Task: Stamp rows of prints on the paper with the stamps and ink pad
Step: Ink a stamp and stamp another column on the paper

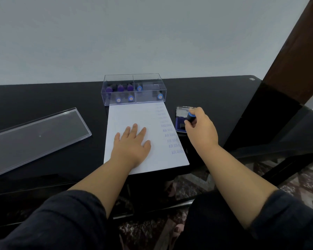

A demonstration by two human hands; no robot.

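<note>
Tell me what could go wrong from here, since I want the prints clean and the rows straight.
The paper overhangs the table's near edge, so a press low down may lack support. The left hand lies flat beside the column of prints; sliding right could smear fresh ink. The right hand inks a stamp on the ink pad; its upper prints look faint, so under-inking is possible.

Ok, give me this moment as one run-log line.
phase: inking | right hand: holds stamp on ink pad | left hand: flat on paper | prints: one column, right edge
</note>
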